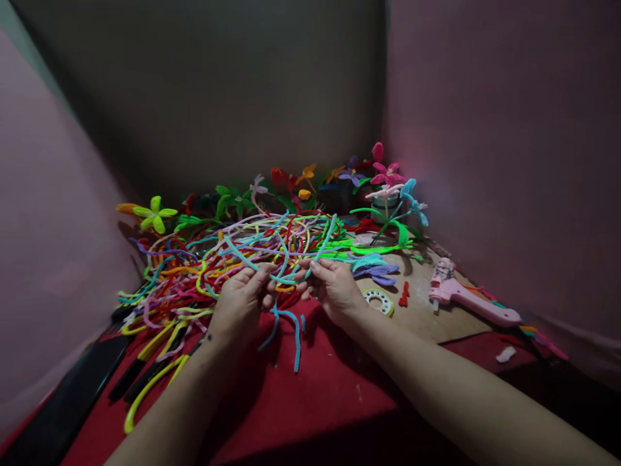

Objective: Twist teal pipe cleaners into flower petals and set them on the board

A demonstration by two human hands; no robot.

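Observation:
Between my two hands a light blue pipe cleaner (328,237) is bent, its ends pointing up and outward. My left hand (245,296) pinches it on the left side, thumb against fingers. On the right, my right hand (334,290) grips it between thumb and fingers. Right behind my hands lies a large tangled heap of pipe cleaners (169,275) in many colours. Below them, short blue pipe cleaner pieces (296,340) rest on the red cloth (310,408).
A pink glue gun (473,301) lies at right on a brown board (436,320), near a yellow-rimmed tape roll (387,302). Yellow-handled pliers (145,391) lie at left. Pipe cleaner flowers (156,213) line the back, some in a small pot (385,206). Pink sheets (504,162) flank both sides.

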